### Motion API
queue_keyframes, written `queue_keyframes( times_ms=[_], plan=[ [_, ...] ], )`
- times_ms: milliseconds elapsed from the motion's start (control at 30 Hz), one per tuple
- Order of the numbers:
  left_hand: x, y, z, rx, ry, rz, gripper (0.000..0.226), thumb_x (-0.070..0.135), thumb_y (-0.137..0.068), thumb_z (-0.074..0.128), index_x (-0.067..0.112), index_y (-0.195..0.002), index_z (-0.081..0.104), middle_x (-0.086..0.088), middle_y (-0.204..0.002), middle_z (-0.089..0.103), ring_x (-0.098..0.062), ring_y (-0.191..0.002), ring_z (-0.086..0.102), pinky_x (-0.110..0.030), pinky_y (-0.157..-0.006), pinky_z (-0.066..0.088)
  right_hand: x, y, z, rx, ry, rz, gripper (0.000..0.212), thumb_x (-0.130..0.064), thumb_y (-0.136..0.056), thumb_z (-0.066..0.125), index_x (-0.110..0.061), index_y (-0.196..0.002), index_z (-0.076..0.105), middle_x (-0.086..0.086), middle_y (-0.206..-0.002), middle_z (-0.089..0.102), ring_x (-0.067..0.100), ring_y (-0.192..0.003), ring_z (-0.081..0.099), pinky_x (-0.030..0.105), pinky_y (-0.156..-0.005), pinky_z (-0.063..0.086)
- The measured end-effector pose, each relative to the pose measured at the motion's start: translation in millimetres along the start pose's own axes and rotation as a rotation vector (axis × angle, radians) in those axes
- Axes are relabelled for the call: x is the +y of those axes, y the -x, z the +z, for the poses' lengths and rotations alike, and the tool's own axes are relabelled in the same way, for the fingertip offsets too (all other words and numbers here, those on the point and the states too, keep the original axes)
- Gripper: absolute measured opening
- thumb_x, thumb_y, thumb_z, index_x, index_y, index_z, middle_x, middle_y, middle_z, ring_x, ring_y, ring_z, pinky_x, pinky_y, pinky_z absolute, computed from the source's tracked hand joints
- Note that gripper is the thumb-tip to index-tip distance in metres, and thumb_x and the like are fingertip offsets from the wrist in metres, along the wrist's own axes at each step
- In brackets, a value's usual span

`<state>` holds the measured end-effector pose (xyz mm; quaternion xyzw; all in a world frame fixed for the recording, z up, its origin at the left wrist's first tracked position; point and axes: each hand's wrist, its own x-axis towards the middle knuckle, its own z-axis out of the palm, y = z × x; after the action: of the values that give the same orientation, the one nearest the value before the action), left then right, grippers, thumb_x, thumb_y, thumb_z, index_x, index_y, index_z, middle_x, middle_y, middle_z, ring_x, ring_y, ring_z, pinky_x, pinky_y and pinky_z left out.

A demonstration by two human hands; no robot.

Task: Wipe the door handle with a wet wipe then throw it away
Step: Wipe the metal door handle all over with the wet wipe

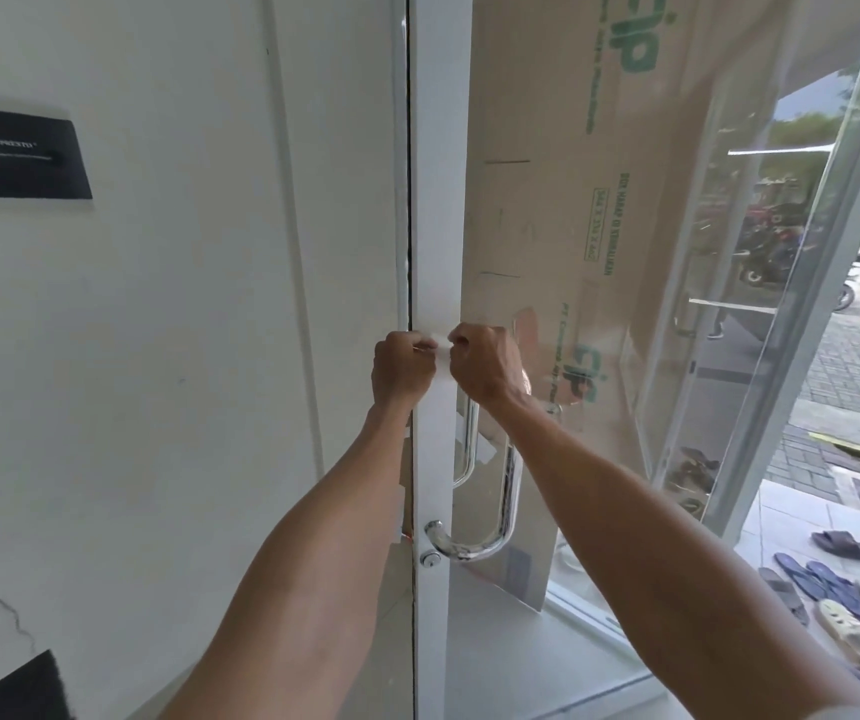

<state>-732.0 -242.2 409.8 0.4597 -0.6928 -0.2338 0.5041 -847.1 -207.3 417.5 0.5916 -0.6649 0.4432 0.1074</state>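
Your left hand (401, 368) pinches one edge of the wet wipe (442, 358) with curled fingers (415, 343). Your right hand (485, 368) pinches the other edge the same way, so the sheet hangs between them before the white door frame (435, 200). The door handle (511, 485) is below your right wrist, not touched. It seems you are opening the wipe: spread it flat, then wrap it around the bar and slide along its whole length.

Black plaque (20, 153) on white wall (184, 330); sandals (848, 547) scattered lower right; motorbikes (763, 259) outside.
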Motion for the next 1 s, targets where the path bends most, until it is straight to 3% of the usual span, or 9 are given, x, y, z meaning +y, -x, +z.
queue_keyframes(
  times_ms=[67, 133, 267, 333, 433, 633, 733, 900, 1000],
  plan=[
    [2, 1, 6, 0.007, -0.032, 0.014, 0.030, 0.010, -0.080, 0.050, 0.018, -0.085, 0.078, -0.001, -0.086, 0.076, -0.022, -0.082, 0.067, -0.029, -0.071, 0.054, 5, -2, 1, -0.006, 0.001, 0.000, 0.026, -0.016, -0.077, 0.050, -0.012, -0.086, 0.074, 0.005, -0.083, 0.074, 0.029, -0.070, 0.066, 0.036, -0.061, 0.056],
    [4, 3, 9, 0.020, -0.053, 0.028, 0.033, 0.009, -0.078, 0.048, 0.019, -0.086, 0.078, -0.001, -0.083, 0.075, -0.022, -0.079, 0.065, -0.027, -0.067, 0.052, 8, -5, 0, -0.007, 0.016, -0.018, 0.022, -0.032, -0.083, 0.061, -0.016, -0.090, 0.074, 0.003, -0.086, 0.074, 0.027, -0.074, 0.068, 0.034, -0.063, 0.054],
    [1, 0, 11, 0.040, -0.114, 0.064, 0.035, 0.008, -0.077, 0.046, 0.022, -0.085, 0.077, 0.001, -0.083, 0.074, -0.020, -0.081, 0.066, -0.032, -0.070, 0.055, 17, -14, 1, -0.060, 0.033, -0.064, 0.040, -0.053, -0.084, 0.064, -0.019, -0.104, 0.072, 0.002, -0.096, 0.075, 0.025, -0.087, 0.069, 0.034, -0.071, 0.054],
    [1, 0, 13, 0.062, -0.138, 0.072, 0.033, 0.008, -0.078, 0.048, 0.021, -0.087, 0.077, 0.001, -0.086, 0.075, -0.021, -0.084, 0.066, -0.034, -0.071, 0.056, 20, -16, 5, -0.093, 0.050, -0.097, 0.037, -0.051, -0.087, 0.061, -0.020, -0.103, 0.073, 0.003, -0.094, 0.075, 0.027, -0.088, 0.069, 0.034, -0.070, 0.053],
    [2, 0, 17, 0.101, -0.145, 0.069, 0.033, 0.005, -0.078, 0.047, 0.018, -0.087, 0.077, -0.002, -0.087, 0.075, -0.021, -0.084, 0.067, -0.034, -0.072, 0.056, 25, -17, 6, -0.100, 0.072, -0.159, 0.038, -0.050, -0.090, 0.056, -0.018, -0.085, 0.075, 0.008, -0.076, 0.071, 0.031, -0.074, 0.065, 0.030, -0.056, 0.043],
    [1, 1, 26, 0.140, -0.205, 0.110, 0.032, 0.002, -0.078, 0.049, 0.015, -0.090, 0.077, -0.007, -0.092, 0.074, -0.023, -0.085, 0.066, -0.030, -0.074, 0.054, 30, -15, 5, -0.137, 0.174, -0.262, 0.049, -0.046, -0.096, 0.044, -0.011, -0.072, 0.068, 0.011, -0.069, 0.065, 0.031, -0.065, 0.060, 0.030, -0.053, 0.034],
    [1, 3, 28, 0.143, -0.299, 0.136, 0.027, 0.005, -0.080, 0.051, 0.013, -0.090, 0.075, -0.009, -0.092, 0.069, -0.027, -0.082, 0.063, -0.035, -0.068, 0.055, 33, -13, 1, -0.166, 0.209, -0.296, 0.049, -0.045, -0.097, 0.044, -0.010, -0.071, 0.066, 0.009, -0.066, 0.062, 0.027, -0.060, 0.053, 0.031, -0.053, 0.033],
    [10, 11, 27, 0.121, -0.475, 0.188, 0.023, -0.003, -0.081, 0.045, 0.008, -0.083, 0.065, -0.011, -0.091, 0.060, -0.030, -0.079, 0.058, -0.030, -0.058, 0.037, 19, -15, -6, -0.237, 0.248, -0.281, 0.028, -0.029, -0.091, 0.049, -0.015, -0.067, 0.055, 0.008, -0.066, 0.059, 0.029, -0.064, 0.059, 0.035, -0.055, 0.047],
    [10, 14, 23, 0.036, -0.655, 0.299, 0.026, -0.009, -0.079, 0.047, 0.007, -0.092, 0.062, -0.006, -0.102, 0.055, -0.025, -0.091, 0.056, -0.033, -0.059, 0.038, 8, -16, -11, -0.301, 0.258, -0.262, 0.024, -0.016, -0.086, 0.048, -0.012, -0.063, 0.047, 0.009, -0.065, 0.053, 0.030, -0.065, 0.059, 0.036, -0.056, 0.047]
  ],
)
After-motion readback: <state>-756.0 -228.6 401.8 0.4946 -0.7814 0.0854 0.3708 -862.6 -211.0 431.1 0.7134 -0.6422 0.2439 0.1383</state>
